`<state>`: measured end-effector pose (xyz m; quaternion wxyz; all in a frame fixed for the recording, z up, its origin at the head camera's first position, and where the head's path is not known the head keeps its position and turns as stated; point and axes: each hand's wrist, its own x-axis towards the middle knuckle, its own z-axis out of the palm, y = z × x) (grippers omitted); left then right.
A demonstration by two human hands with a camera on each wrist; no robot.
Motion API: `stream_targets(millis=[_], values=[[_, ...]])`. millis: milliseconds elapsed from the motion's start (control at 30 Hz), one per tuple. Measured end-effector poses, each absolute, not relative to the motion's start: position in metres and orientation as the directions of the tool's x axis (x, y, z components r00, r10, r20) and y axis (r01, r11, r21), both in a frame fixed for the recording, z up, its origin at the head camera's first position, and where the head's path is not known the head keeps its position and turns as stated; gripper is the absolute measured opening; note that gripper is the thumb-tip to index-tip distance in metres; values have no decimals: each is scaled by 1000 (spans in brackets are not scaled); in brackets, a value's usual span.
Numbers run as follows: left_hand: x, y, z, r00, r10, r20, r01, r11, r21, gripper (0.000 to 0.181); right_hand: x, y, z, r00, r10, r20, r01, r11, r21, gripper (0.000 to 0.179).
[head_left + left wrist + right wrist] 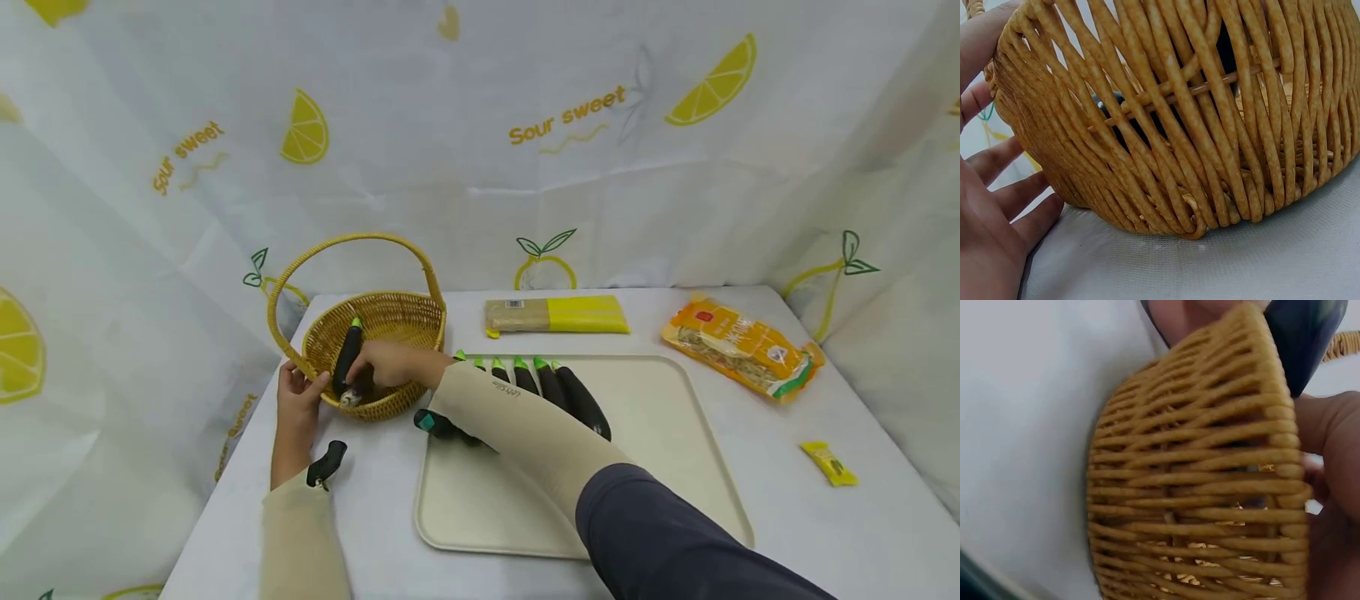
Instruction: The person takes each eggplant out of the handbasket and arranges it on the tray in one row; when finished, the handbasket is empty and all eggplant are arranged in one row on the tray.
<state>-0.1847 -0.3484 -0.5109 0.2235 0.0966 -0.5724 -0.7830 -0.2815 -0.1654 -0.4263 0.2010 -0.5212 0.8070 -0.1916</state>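
Note:
A yellow-brown wicker basket (405, 310) with a tall arched handle stands at the back left. My left hand (298, 392) holds its near left side, thumb at the rim and fingers spread along the outer weave (1110, 169). Inside, a dark eggplant (348, 354) with a green tip leans against the left wall. Reaching into the basket, my right hand (390, 363) grips another dark eggplant (364, 383), mostly covered by the fingers. In the right wrist view, a glossy dark eggplant (1304, 344) shows above the basket rim. More eggplants (581, 400) lie in a row on a beige tray (660, 467).
My right forearm crosses the tray and hides part of the eggplant row. Behind the tray lies a yellow-and-clear packet (555, 315). An orange food bag (742, 346) and a small yellow packet (828, 463) lie on the right of the white table.

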Motion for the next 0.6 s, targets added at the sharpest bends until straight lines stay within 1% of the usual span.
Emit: stream_targets(millis=[67,100,167,233,333,400,500,600], values=[[-185,-345,-512,-883,-458,105,247,-262,933,44,-279,-165,-428,-403,-908,-116,-740,398,-542,41],[-185,-343,-512,-880,-462,108,253,-266,930,43,-278,-165,-428,-422,-900,-107,-720,404,-564,43],[-185,-342,-513,-877,-465,121,268,-265,926,42,-278,-162,-426,-468,-880,-83,-650,406,-642,50],[-186,-343,-513,-873,-470,127,267,-245,932,42,-280,-158,-422,-512,-857,-46,-562,375,-737,56],[-187,-346,-513,-873,-474,118,245,-215,945,45,-283,-147,-412,-566,-824,19,-437,280,-855,62],[-188,-348,-514,-874,-476,102,224,-207,952,46,-285,-136,-406,-598,-800,47,-350,208,-913,64],[-188,-350,-515,-874,-479,86,211,-215,954,47,-288,-117,-400,-643,-762,74,-242,111,-964,67],[-188,-350,-515,-875,-475,87,213,-218,952,47,-293,-93,-397,-679,-728,95,-163,23,-986,65]])
